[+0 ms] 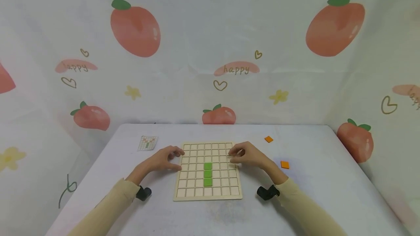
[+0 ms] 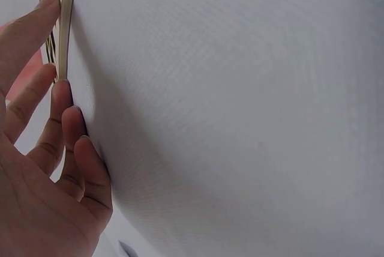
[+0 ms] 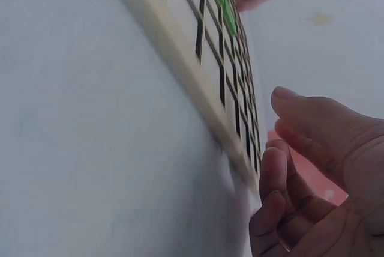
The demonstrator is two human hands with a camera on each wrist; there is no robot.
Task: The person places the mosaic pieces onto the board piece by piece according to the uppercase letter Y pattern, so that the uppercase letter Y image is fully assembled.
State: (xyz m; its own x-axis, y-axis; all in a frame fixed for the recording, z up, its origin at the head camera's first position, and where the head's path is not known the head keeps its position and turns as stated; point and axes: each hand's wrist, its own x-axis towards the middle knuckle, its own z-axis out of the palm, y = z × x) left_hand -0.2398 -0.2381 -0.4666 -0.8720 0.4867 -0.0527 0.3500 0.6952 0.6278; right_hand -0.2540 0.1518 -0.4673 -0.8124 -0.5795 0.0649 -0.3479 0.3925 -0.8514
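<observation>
A pale wooden grid board [image 1: 225, 174] lies flat on the table, with three green square tiles [image 1: 208, 173] in one column of its cells. My left hand [image 1: 162, 158] is at the board's left side, its thumb and fingertips spread along the rim. The left wrist view shows those fingertips right at the board's edge [image 2: 66, 23]. Over the right border of the board is my right hand [image 1: 248, 154], fingers loosely bent, with nothing seen between them. In the right wrist view, its thumb and fingers [image 3: 275, 167] stand apart beside the board.
Two orange square tiles [image 1: 284, 164] lie separately on the white table, right of my right hand. At the back left is a small paper card [image 1: 147, 143] with a coloured grid pattern. A white curtain [image 1: 183, 39] printed with red fruit hangs behind the table.
</observation>
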